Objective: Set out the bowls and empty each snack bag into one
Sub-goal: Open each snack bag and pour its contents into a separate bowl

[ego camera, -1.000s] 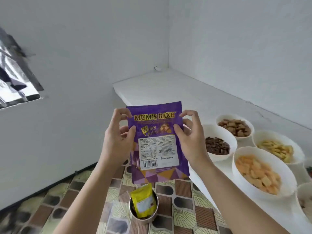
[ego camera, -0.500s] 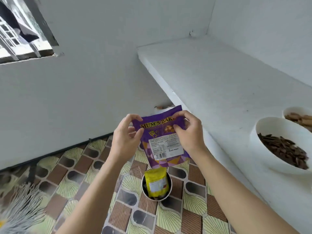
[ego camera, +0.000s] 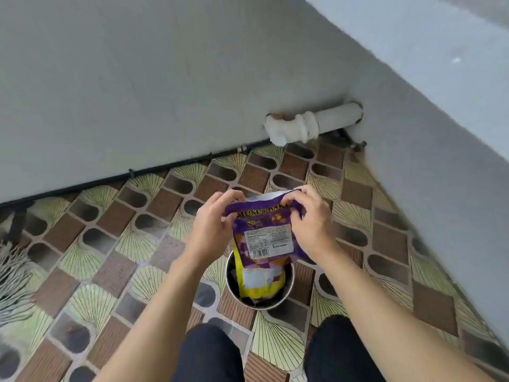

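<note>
Head view: the purple snack bag [ego camera: 264, 238] hangs upright between both hands over a round metal bin [ego camera: 229, 282] on the patterned floor tiles [ego camera: 110, 244]. Its long axis runs from 12 o'clock to 6 o'clock. The opened top edge points to 12 o'clock, away from the person, and the bottom dips to the bin's mouth at 6 o'clock.

The left hand [ego camera: 212, 224] pinches the bag's top corner at 9 o'clock, fingers curled over the rim. The right hand [ego camera: 311, 224] clamps the corner at 3 o'clock, its fingers bunched into the crumpled foil.

The printed face is turned to the camera. Gold letters across the top read "MUM'S BAKE", with the last letter partly under the right fingers. A small gold emblem below is too blurred to read. Under it sits a white panel of fine print with a barcode, too small to make out.

Inside the bin, at 6 o'clock of the purple bag, lies a yellow bag [ego camera: 261, 290] with a white label, unreadable. A white pipe [ego camera: 311, 124] meets the wall at 12 o'clock. Dark trouser legs [ego camera: 209, 354] show at 6 o'clock.
</note>
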